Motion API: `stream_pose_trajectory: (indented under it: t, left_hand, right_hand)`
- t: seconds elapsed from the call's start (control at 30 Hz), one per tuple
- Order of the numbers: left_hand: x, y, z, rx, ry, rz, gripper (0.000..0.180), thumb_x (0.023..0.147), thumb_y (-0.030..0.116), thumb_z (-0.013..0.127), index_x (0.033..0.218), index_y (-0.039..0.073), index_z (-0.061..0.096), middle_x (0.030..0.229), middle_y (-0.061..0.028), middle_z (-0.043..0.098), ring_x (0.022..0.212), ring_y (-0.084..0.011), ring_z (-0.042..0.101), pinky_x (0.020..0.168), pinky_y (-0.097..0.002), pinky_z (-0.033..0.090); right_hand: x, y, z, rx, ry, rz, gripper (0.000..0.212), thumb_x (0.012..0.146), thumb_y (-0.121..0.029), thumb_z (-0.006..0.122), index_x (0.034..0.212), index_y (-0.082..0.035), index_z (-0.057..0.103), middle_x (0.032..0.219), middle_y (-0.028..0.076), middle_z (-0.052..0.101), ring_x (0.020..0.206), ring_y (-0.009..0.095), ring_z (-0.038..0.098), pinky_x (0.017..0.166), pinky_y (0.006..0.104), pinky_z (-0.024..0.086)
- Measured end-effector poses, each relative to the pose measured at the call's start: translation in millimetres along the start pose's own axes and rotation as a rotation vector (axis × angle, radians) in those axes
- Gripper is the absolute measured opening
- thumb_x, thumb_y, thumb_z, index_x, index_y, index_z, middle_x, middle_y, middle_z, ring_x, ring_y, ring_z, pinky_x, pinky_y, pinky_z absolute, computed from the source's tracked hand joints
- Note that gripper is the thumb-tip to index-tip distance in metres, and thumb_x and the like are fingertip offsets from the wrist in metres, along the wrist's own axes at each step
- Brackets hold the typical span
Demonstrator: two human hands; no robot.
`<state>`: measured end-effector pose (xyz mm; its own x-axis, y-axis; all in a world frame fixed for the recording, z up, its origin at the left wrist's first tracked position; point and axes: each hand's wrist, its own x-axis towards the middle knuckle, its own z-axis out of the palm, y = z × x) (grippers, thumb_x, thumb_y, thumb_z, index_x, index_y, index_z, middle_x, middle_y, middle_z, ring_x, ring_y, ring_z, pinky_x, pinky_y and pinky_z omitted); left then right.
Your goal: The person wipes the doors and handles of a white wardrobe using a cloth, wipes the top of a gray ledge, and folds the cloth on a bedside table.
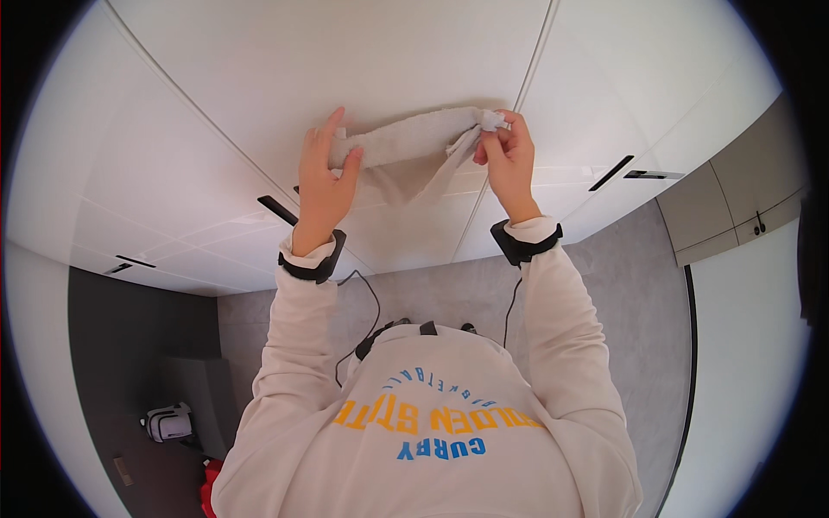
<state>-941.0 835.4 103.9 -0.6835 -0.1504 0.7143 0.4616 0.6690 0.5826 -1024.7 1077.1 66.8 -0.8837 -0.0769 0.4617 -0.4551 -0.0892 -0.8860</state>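
Note:
A greyish-white cloth (414, 141), folded into a long band, stretches between my two hands in front of white cabinet doors. One loose corner hangs below the band, near its right half. My left hand (326, 177) holds the left end, thumb in front and fingers reaching up behind. At the other end, my right hand (511, 155) pinches a bunched bit of the cloth between thumb and fingers. Whether the cloth touches the door behind it, I cannot tell.
Tall white cabinet doors (345, 52) with black recessed handles (611, 173) rise ahead. Beige cabinets (717, 203) stand at the right. A grey and black bag (168, 423) is at the lower left by a dark panel. Black cables (377, 302) hang from both wrist bands above the grey floor.

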Motion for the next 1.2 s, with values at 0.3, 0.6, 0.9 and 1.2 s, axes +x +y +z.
stream_pose_trajectory:
  t: [0.3, 0.6, 0.9, 1.2]
  left_hand:
    - [10, -10, 7, 0.167, -0.091, 0.048, 0.018, 0.079, 0.01, 0.077, 0.087, 0.001, 0.063, 0.086, -0.0079, 0.058, 0.066, -0.0219, 0.05, 0.056, -0.0286, 0.04]
    - [21, -5, 43, 0.16, -0.067, 0.304, 0.012, 0.081, 0.009, 0.073, 0.089, 0.002, 0.066, 0.078, -0.0071, 0.059, 0.063, -0.0195, 0.048, 0.055, -0.0301, 0.039]
    - [15, 29, 83, 0.09, -0.205, -0.195, 0.015, 0.09, 0.018, 0.067, 0.091, 0.003, 0.064, 0.071, -0.0074, 0.055, 0.06, -0.0134, 0.045, 0.054, -0.0269, 0.036]
    - [4, 17, 104, -0.194, -0.011, -0.134, 0.018, 0.096, 0.023, 0.06, 0.102, 0.007, 0.054, 0.077, 0.0064, 0.046, 0.063, -0.0038, 0.031, 0.053, -0.0216, 0.027]
  right_hand:
    - [-7, -5, -39, 0.018, 0.03, -0.172, 0.015, 0.087, 0.001, 0.058, 0.102, -0.002, 0.057, 0.077, 0.003, 0.061, 0.067, 0.01, 0.058, 0.065, 0.0249, 0.047]
    - [-4, -8, -94, -0.421, 0.258, -0.186, 0.018, 0.088, 0.0, 0.059, 0.106, -0.002, 0.064, 0.081, 0.008, 0.066, 0.064, 0.011, 0.056, 0.058, 0.0235, 0.045]
    - [-4, -1, -160, -0.475, 0.309, -0.167, 0.018, 0.092, -0.007, 0.054, 0.106, -0.001, 0.063, 0.082, 0.01, 0.064, 0.064, 0.017, 0.055, 0.062, 0.0296, 0.045]
    - [-2, -4, -167, -0.459, 0.331, -0.005, 0.02, 0.096, -0.018, 0.052, 0.098, 0.001, 0.057, 0.063, 0.011, 0.054, 0.058, 0.016, 0.049, 0.057, 0.0312, 0.041]
